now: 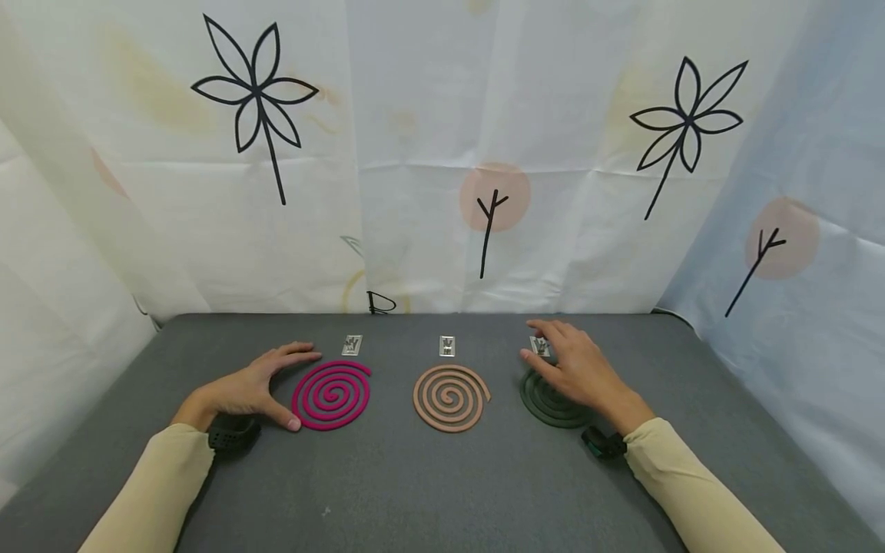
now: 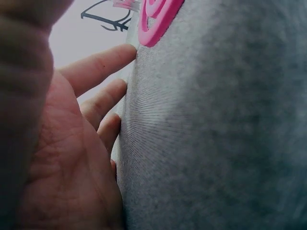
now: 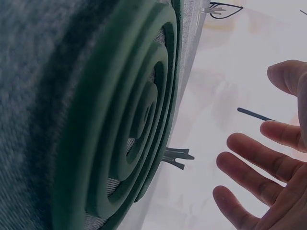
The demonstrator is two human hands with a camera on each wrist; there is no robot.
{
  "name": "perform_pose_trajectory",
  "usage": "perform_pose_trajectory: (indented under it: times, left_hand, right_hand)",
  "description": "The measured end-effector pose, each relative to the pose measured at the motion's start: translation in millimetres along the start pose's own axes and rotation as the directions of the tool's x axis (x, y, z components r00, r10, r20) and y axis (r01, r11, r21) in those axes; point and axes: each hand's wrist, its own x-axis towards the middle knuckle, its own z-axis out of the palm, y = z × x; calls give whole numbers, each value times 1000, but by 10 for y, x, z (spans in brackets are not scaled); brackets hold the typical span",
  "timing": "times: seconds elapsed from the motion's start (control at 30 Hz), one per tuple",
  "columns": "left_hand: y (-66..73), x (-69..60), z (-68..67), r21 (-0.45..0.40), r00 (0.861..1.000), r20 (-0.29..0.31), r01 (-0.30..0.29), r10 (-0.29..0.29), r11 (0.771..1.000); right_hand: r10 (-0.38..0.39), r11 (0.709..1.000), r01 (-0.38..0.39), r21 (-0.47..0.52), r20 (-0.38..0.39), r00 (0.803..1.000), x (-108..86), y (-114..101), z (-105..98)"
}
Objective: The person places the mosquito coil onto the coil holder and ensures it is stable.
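Observation:
Three flat spiral mosquito coils lie in a row on the grey table: a magenta coil (image 1: 331,416), a tan coil (image 1: 451,426) and a dark green coil (image 1: 546,415). Behind each lies a small metal stand (image 1: 352,345). Fingers spread, my left hand (image 1: 252,385) is at the left of the magenta coil, its thumb tip at the coil's edge. My right hand (image 1: 584,370) hovers over the green coil (image 3: 79,158) with fingers apart, partly covering it and the right metal stand (image 1: 540,346). Nothing is held in either hand.
The middle metal stand (image 1: 447,346) lies behind the tan coil. A white printed curtain (image 1: 415,230) hangs along the back and sides of the grey table (image 1: 387,491). Dark bands (image 1: 233,432) are worn on both wrists.

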Motion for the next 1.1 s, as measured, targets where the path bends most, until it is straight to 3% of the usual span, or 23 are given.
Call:
perform_pose_trajectory:
  times: [0.63, 0.87, 1.1]
  left_hand:
    - [24, 9, 5, -5, 1000, 10, 7, -7, 1000]
    - [17, 3, 5, 3, 1000, 9, 13, -13, 1000]
    - [-6, 2, 7, 14, 1000, 9, 2, -2, 1000]
  right_hand:
    - [-11, 1000, 11, 28, 6, 1000, 24, -114, -16]
    - [-25, 993, 21, 114, 37, 999, 101, -358, 5]
    - [-121, 956, 104, 273, 47, 992, 273, -713, 92]
